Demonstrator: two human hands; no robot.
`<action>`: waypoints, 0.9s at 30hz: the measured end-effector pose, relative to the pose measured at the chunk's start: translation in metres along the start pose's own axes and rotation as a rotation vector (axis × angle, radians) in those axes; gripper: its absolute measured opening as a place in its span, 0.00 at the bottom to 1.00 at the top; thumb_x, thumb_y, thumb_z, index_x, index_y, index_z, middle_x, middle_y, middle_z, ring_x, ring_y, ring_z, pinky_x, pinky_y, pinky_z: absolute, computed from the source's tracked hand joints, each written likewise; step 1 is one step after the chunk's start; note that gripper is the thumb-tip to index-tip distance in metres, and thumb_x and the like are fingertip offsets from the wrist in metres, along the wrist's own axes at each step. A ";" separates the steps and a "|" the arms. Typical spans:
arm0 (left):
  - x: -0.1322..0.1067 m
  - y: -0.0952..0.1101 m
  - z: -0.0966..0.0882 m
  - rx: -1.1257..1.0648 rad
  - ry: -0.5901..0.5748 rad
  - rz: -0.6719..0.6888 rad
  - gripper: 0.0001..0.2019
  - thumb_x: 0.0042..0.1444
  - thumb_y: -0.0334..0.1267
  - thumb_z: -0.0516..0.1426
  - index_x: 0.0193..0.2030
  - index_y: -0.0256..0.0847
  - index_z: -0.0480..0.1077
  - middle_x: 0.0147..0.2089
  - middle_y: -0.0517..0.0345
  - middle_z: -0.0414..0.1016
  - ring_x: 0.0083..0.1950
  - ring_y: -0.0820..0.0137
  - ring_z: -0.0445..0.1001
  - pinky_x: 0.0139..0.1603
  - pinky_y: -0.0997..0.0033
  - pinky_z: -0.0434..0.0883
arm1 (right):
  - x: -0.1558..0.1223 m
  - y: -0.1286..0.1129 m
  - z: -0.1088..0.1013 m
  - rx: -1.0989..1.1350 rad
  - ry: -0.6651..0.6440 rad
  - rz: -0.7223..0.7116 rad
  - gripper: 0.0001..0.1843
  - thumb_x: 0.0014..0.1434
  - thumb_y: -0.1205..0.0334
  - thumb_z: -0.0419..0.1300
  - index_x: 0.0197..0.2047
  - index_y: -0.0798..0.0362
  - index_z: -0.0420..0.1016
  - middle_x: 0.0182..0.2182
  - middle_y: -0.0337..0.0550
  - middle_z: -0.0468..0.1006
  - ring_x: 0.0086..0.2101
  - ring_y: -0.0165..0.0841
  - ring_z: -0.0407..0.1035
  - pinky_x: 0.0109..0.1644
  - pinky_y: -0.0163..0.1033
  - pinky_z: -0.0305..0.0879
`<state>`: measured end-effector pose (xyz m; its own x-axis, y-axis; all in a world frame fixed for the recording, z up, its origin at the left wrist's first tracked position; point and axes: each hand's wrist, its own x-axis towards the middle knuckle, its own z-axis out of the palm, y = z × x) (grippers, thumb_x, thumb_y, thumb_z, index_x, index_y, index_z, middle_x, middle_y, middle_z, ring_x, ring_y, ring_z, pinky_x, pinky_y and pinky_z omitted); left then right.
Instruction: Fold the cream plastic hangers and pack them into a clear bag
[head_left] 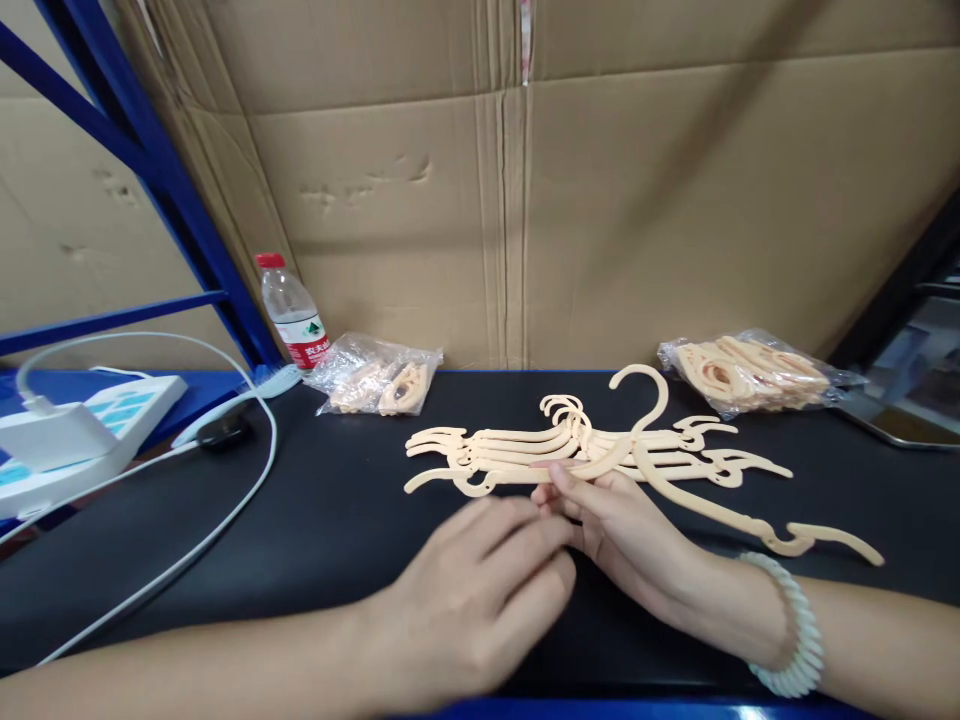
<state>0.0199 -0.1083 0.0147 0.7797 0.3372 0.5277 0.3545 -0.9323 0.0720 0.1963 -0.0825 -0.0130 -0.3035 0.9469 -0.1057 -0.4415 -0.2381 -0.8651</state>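
Currently we have both hands at the near edge of the black worktop (322, 520), meeting just in front of a flat stack of cream plastic hangers (510, 450). Right hand (630, 545), the one with the white bead bracelet (799, 640), pinches the middle of a loose hanger (697, 505) that lies skewed across the stack, hook up toward the cardboard wall (637, 200), one arm trailing off toward the right. Left hand (480, 595) lies palm down, fingers loosely bent and touching the right fingers; whether it grips anything underneath we cannot tell. Two clear bags of hangers sit at the back, one on the left (379, 380) and one on the right (750, 372), well apart from the hands. A water bottle (294, 312) stands beyond the left bag, and a white cable (247, 500) loops over the worktop from a power strip (82, 430). Risk, as we judge it: the notched arms of the stack look interleaved, so lifting the loose hanger could snag and drag the others out of line. The pinch is narrow, at one point only, so the long arm could swing or slip.
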 end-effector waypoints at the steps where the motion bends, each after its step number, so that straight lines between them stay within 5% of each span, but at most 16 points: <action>1: 0.001 -0.008 0.001 0.121 0.027 -0.010 0.10 0.60 0.25 0.50 0.46 0.33 0.68 0.50 0.42 0.73 0.49 0.58 0.71 0.48 0.56 0.71 | 0.000 0.000 0.000 0.017 -0.031 0.017 0.13 0.57 0.54 0.64 0.36 0.57 0.76 0.31 0.42 0.75 0.32 0.28 0.70 0.37 0.34 0.70; 9: 0.002 -0.039 0.002 0.410 -0.259 -0.272 0.07 0.63 0.28 0.46 0.37 0.38 0.64 0.33 0.57 0.69 0.30 0.67 0.70 0.29 0.69 0.69 | 0.003 -0.009 -0.004 -0.004 -0.096 0.204 0.13 0.60 0.56 0.60 0.37 0.60 0.74 0.30 0.47 0.77 0.31 0.30 0.72 0.34 0.34 0.71; 15: 0.005 -0.043 -0.003 0.448 -0.349 -0.351 0.08 0.62 0.27 0.46 0.36 0.40 0.64 0.34 0.57 0.71 0.33 0.67 0.72 0.28 0.73 0.64 | -0.009 -0.015 -0.008 -0.257 -0.189 0.223 0.13 0.58 0.57 0.61 0.42 0.59 0.74 0.29 0.45 0.78 0.27 0.31 0.73 0.26 0.32 0.69; 17: 0.005 -0.046 -0.001 0.406 -0.340 -0.351 0.09 0.62 0.28 0.46 0.35 0.40 0.65 0.33 0.58 0.72 0.33 0.67 0.72 0.29 0.73 0.64 | -0.017 -0.016 -0.011 -0.403 -0.170 0.078 0.14 0.59 0.56 0.60 0.40 0.58 0.75 0.27 0.43 0.77 0.26 0.31 0.73 0.26 0.33 0.70; 22: 0.003 -0.052 0.004 0.294 -0.275 -0.328 0.09 0.62 0.29 0.47 0.34 0.41 0.66 0.33 0.58 0.72 0.34 0.68 0.72 0.31 0.73 0.63 | -0.036 -0.033 -0.042 -1.161 -0.061 -0.626 0.08 0.62 0.60 0.57 0.41 0.52 0.76 0.32 0.43 0.78 0.32 0.32 0.72 0.37 0.39 0.69; 27: 0.003 -0.059 0.010 0.283 -0.225 -0.280 0.11 0.64 0.31 0.46 0.35 0.41 0.67 0.35 0.57 0.72 0.35 0.68 0.72 0.33 0.72 0.64 | -0.038 -0.056 -0.098 -1.693 -0.033 -0.751 0.05 0.60 0.61 0.60 0.36 0.51 0.75 0.32 0.45 0.76 0.36 0.38 0.67 0.40 0.44 0.66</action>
<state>0.0069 -0.0513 0.0034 0.7156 0.6201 0.3217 0.6701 -0.7394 -0.0651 0.3154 -0.0840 -0.0082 -0.4913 0.7292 0.4763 0.7311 0.6425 -0.2294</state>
